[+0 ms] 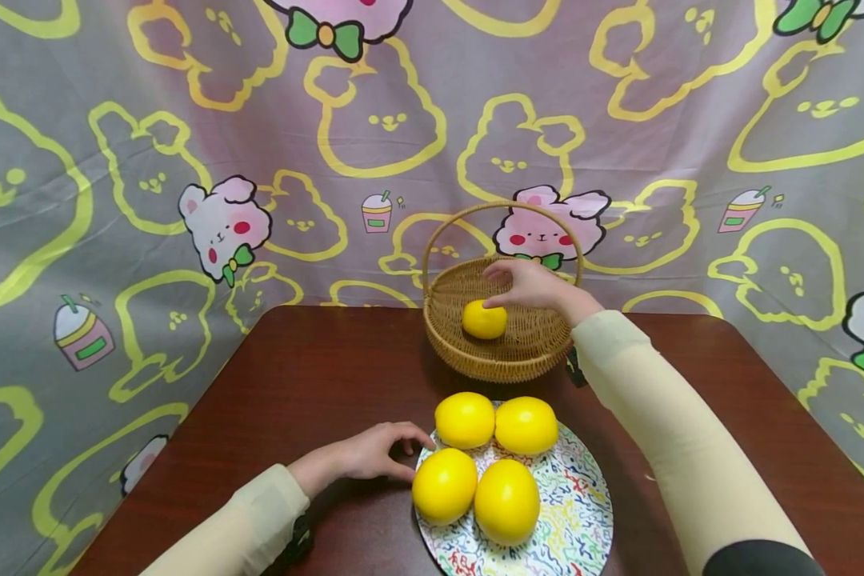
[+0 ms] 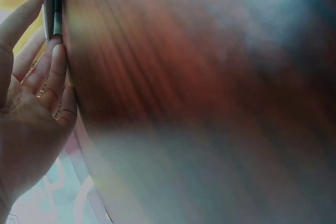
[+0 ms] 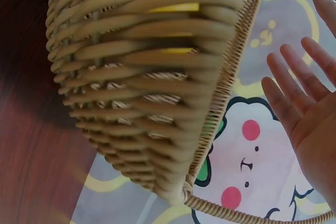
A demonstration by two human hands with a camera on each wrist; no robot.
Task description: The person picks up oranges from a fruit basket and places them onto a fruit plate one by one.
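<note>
A yellow lemon point(image 1: 485, 320) lies inside a round wicker basket point(image 1: 504, 370) with a tall hooped handle. My right hand point(image 1: 526, 284) is over the basket, just above that lemon. In the right wrist view the right hand point(image 3: 310, 98) has its fingers extended and apart, and the lemon point(image 3: 176, 9) shows partly through the weave. On a round white plate point(image 1: 576, 488) with coloured squiggles sit several more lemons point(image 1: 507, 502). At the plate's left edge, my left hand point(image 1: 374, 452) touches the rim with its fingertips, close to the front-left lemon point(image 1: 444, 486).
Everything stands on a dark reddish-brown table point(image 1: 331, 376). Behind and at both sides hangs a patterned cloth point(image 1: 389, 80) with yellow outlines and rabbit faces. The basket's handle point(image 1: 432, 248) arches up over its opening, and the plate sits in front of the basket.
</note>
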